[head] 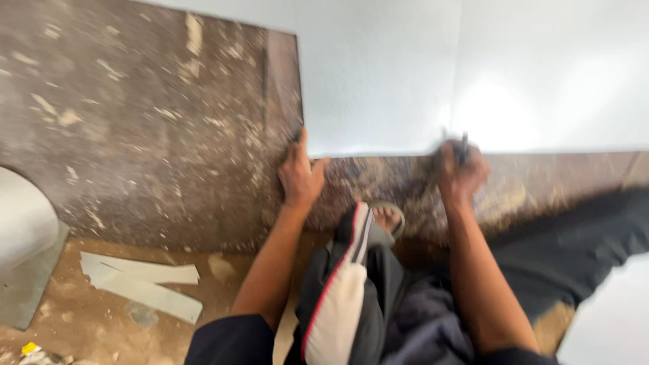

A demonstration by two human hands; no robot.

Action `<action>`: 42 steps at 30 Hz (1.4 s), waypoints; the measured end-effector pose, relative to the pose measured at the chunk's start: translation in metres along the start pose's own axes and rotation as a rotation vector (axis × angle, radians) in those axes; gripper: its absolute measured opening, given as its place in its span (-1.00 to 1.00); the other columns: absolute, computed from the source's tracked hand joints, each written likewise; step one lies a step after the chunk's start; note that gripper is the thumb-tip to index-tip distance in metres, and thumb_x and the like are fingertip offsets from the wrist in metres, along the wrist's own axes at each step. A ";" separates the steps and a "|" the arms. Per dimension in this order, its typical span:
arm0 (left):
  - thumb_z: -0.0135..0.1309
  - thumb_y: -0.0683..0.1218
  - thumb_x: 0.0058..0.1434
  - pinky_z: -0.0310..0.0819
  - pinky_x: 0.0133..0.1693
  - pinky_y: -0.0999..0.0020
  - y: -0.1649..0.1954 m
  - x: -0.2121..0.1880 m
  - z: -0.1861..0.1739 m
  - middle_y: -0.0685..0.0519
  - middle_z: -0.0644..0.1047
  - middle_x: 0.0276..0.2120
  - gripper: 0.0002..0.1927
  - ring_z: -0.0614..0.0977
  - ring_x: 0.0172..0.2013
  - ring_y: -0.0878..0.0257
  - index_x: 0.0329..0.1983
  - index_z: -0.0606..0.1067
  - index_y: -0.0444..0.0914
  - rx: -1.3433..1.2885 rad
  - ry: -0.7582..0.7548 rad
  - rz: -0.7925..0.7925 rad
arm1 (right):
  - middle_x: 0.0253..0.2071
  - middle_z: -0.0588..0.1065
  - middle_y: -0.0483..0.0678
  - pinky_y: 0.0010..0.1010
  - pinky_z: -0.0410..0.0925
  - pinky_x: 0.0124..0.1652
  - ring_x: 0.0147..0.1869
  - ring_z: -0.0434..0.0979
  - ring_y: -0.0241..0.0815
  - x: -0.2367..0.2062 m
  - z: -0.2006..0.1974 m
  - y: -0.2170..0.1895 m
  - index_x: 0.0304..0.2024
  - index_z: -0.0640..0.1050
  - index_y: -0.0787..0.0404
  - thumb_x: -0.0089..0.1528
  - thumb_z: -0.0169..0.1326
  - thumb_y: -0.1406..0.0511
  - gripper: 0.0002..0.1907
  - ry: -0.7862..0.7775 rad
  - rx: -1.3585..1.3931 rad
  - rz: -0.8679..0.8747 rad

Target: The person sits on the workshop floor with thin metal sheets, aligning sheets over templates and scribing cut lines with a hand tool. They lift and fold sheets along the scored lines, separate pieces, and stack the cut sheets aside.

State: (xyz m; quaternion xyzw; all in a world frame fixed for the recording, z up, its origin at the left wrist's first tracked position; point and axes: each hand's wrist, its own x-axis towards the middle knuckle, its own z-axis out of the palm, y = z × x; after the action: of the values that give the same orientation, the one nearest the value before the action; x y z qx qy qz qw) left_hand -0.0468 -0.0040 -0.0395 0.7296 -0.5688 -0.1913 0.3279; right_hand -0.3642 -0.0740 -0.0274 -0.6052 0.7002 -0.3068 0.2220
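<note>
The left hand (299, 177) lies flat with fingers spread at the near left corner of a white sheet (378, 81), holding nothing. The right hand (461, 170) is clenched around a dark pen-like tool (464, 145) at the sheet's near edge. The sheet looks whole and uncut, while pale offcut strips (138, 280) lie on the dusty floor (135, 135) at near left. Blur hides the tool's tip and any marks.

Count: two hands, left hand (299, 177) and right hand (460, 172). One dark pen (463, 147) in the right. One large white sheet (433, 74). Two pale offcut strips (138, 284) on the floor. One sandalled foot (387, 217). One curved white fixture (23, 223) at the left edge.
</note>
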 end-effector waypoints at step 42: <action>0.30 -0.09 0.20 0.62 -0.44 0.11 -0.028 0.006 0.001 -0.30 0.55 -0.19 -0.21 0.69 -0.37 -0.05 0.41 0.22 -0.41 -0.047 -0.029 0.050 | -0.52 0.54 -0.07 -0.30 0.26 -0.56 -0.58 0.38 -0.30 0.029 0.015 0.012 -0.27 0.69 0.28 0.19 0.33 0.18 -0.73 -0.167 -0.148 0.372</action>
State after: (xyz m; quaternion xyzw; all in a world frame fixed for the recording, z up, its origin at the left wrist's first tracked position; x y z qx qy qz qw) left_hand -0.0258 -0.0063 -0.0590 0.7044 -0.5871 -0.2067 0.3413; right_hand -0.3671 -0.1039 -0.0444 -0.5035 0.7997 -0.1569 0.2871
